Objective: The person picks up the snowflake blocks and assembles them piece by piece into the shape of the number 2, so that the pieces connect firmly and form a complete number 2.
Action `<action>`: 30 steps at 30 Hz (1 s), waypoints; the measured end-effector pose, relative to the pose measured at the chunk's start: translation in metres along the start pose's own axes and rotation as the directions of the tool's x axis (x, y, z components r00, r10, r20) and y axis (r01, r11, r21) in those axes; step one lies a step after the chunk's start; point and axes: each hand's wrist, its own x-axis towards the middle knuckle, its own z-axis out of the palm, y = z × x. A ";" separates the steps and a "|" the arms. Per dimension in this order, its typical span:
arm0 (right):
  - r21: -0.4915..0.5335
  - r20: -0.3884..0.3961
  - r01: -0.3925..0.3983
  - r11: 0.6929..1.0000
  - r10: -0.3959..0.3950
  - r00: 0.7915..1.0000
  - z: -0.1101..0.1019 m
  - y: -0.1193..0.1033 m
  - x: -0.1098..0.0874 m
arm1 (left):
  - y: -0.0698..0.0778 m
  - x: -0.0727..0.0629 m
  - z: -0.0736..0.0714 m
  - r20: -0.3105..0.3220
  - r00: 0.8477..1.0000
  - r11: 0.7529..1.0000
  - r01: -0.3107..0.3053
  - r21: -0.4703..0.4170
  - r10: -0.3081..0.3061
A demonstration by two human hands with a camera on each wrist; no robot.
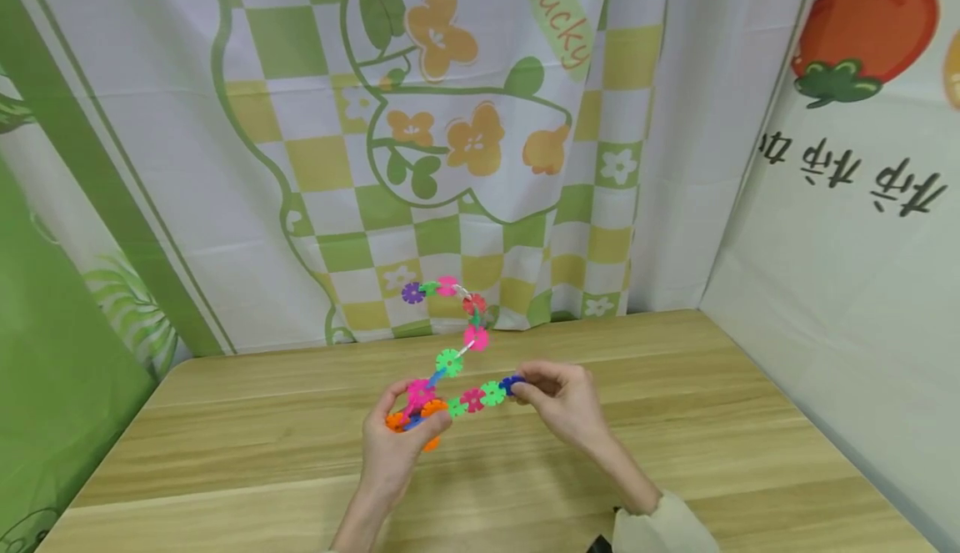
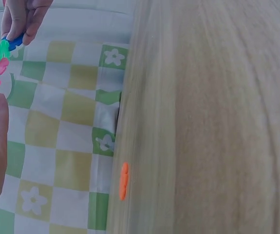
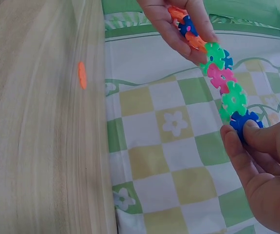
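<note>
My left hand (image 1: 392, 446) grips a cluster of orange snowflake discs (image 1: 434, 408) with blue and pink ones among them. Out of this cluster a curved chain of linked snowflake discs (image 1: 449, 362) rises, bending round to a purple disc (image 1: 412, 293) at its far end. A shorter row of green and pink discs (image 1: 473, 400) runs rightward from the cluster. At the end of that row, my right hand (image 1: 567, 403) pinches a dark blue disc (image 3: 242, 122) between thumb and fingers. The left palm and fingers hide part of the cluster.
A loose orange disc (image 2: 124, 181) lies on the wooden table (image 1: 645, 470) in both wrist views. Behind the table hangs a checked green and white curtain (image 1: 442, 244). A white printed sheet (image 1: 847, 286) stands at the right, and a small black object (image 1: 600, 545) shows at the bottom edge.
</note>
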 end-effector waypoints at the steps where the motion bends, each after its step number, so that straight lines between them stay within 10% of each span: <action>1: -0.004 0.001 0.019 1.000 -0.019 1.000 0.000 0.000 0.000 | 0.000 0.000 0.000 0.006 1.000 1.000 -0.006 0.002 0.006; 14: -0.045 0.035 0.249 0.967 -0.248 0.968 -0.001 -0.001 0.002 | -0.001 -0.001 -0.002 0.020 1.000 1.000 -0.023 -0.005 0.023; 21: 0.002 0.094 0.032 0.999 -0.033 0.995 -0.004 -0.002 0.004 | 0.001 0.000 -0.002 -0.004 1.000 1.000 -0.015 -0.021 0.015; 30: 0.081 0.173 -0.115 0.990 0.100 0.980 -0.009 -0.003 0.002 | 0.003 0.000 0.001 -0.011 1.000 0.998 -0.029 -0.053 0.028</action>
